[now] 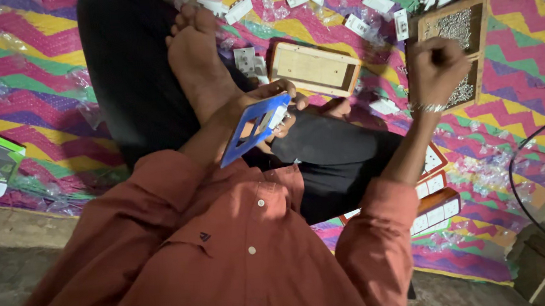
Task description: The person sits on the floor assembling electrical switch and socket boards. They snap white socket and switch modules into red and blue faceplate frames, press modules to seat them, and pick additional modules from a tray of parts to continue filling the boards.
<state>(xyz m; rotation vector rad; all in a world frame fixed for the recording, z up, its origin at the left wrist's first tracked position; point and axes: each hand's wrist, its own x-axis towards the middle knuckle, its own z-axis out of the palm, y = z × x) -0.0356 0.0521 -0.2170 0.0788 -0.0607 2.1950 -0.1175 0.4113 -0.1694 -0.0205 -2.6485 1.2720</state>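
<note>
A flat blue plastic switch-plate frame point(253, 127) with rectangular cut-outs is held edge-on over the lap by the left hand point(268, 102), whose fingers are clamped around its upper end; a small white switch module point(277, 115) appears to be seated in the frame just under those fingers. The right hand point(436, 65) is raised well to the right of the frame, closed into a fist over the open wooden tray of small silver screws point(475, 14) lying on the zigzag-patterned woven mat point(42, 54); whether a screw is pinched inside the fist cannot be told. Just beyond the left hand a shallow wooden box-shaped board point(313, 67) lies flat, and further out loose white switch modules point(377, 2) are scattered. Below the right forearm, finished orange-edged switch plates point(435, 209) are stacked.

The step in hand is judged to be the fetching of a fastener for the module in the frame. For the next move the fist would need to be brought across to the frame, which must be kept steady and turned so that the fixing hole faces the incoming hand.
</note>
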